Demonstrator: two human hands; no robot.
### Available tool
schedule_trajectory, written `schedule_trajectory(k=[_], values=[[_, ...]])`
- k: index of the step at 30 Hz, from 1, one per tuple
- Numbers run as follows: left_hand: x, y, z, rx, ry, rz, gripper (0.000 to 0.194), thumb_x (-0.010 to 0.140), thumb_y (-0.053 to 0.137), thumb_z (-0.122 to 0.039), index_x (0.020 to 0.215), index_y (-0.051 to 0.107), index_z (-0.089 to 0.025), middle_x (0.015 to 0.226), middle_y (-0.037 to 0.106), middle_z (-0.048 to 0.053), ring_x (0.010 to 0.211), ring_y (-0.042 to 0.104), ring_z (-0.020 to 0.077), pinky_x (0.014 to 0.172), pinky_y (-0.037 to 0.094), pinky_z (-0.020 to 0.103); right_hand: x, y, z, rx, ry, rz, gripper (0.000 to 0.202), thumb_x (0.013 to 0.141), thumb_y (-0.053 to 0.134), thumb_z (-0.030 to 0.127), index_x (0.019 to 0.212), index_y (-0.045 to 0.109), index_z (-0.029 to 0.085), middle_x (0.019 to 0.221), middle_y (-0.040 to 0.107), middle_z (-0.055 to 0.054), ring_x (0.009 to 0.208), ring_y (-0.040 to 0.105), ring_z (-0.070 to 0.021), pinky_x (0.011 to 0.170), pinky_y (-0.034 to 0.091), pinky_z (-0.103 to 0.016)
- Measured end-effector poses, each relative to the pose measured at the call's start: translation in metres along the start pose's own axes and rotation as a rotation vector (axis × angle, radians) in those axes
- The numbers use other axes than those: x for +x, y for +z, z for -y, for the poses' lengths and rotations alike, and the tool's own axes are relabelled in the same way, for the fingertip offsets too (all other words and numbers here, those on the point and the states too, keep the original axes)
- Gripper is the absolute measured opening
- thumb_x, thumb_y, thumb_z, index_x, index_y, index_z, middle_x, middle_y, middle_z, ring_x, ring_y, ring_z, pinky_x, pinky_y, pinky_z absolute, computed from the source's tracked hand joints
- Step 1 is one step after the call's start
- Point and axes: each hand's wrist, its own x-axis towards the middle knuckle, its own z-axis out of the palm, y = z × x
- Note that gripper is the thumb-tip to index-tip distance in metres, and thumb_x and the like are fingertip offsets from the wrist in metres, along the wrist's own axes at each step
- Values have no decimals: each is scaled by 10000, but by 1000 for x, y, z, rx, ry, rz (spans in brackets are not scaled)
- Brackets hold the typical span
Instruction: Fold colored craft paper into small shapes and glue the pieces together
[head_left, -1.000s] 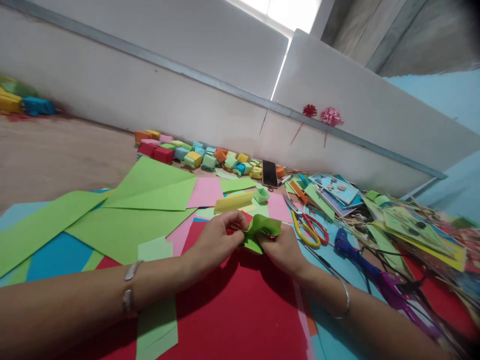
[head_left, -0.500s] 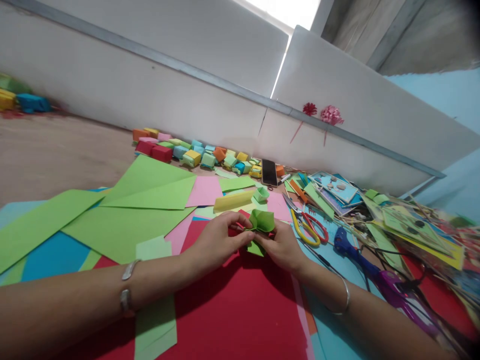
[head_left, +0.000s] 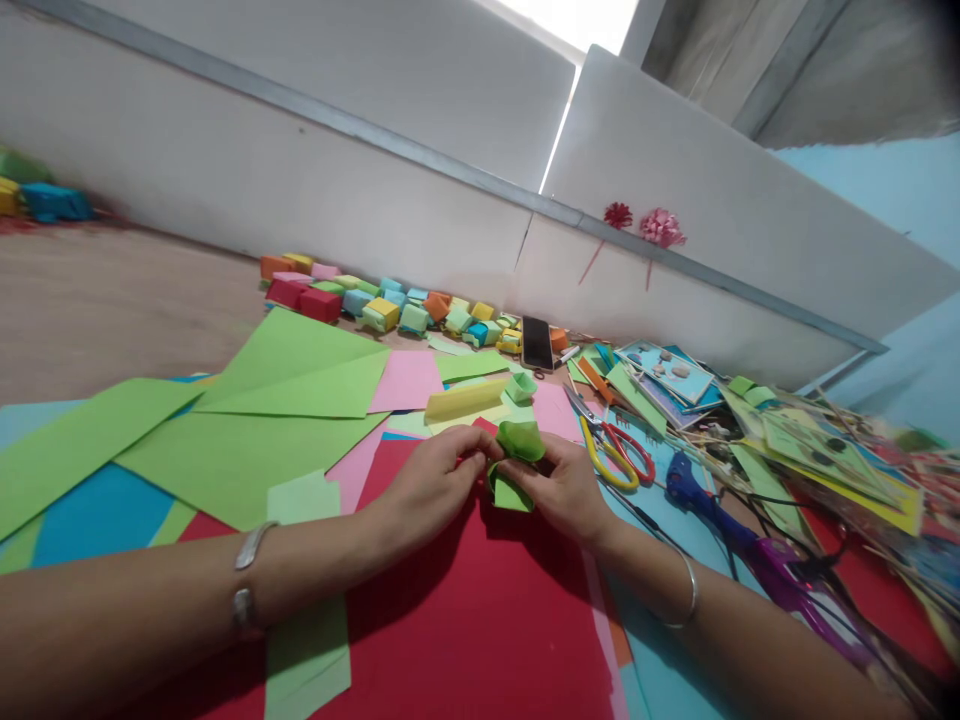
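Note:
A small piece of folded green paper (head_left: 522, 441) is held above the red sheet (head_left: 480, 610), its upper part curled and a flap hanging open below. My right hand (head_left: 568, 490) grips it from the right, thumb across its middle. From the left, my left hand (head_left: 439, 488) pinches at the paper's edge with thumb and forefinger; the exact contact is partly hidden by the fingers. Just beyond the hands stand a small pale green folded paper piece (head_left: 520, 387) and a yellow folded strip (head_left: 466, 398).
Scissors (head_left: 611, 450) and a blue-and-purple glue gun (head_left: 720, 520) with cables lie to the right. Large green sheets (head_left: 300, 360) spread leftward. Several coloured paper boxes (head_left: 381, 314) and a phone (head_left: 537, 343) line the white wall. Cards and paper scraps (head_left: 817, 440) pile at the right.
My left fingers have drawn in slightly and the left thumb has bent back. The green paper has tilted, so its lower flap shows wider open. My right hand keeps its grip.

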Motion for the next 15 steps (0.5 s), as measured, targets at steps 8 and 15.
schedule_trajectory(k=[8,15], values=[[2,1,-7,-307,-178,76,126,707,614,-275,785,600,-177,746,652,21,680,607,170,631,497,305,6,3,-4,548,273,-121,300,575,850,358,792,753,175,778,735,-27,652,644,-162,646,555,-295],[2,1,-9,-397,-247,58,74,683,621,-190,659,552,-176,583,562,-47,527,527,103,543,446,248,7,3,0,610,366,-92,321,464,894,298,714,744,166,694,724,-15,586,621,-135,602,545,-272]])
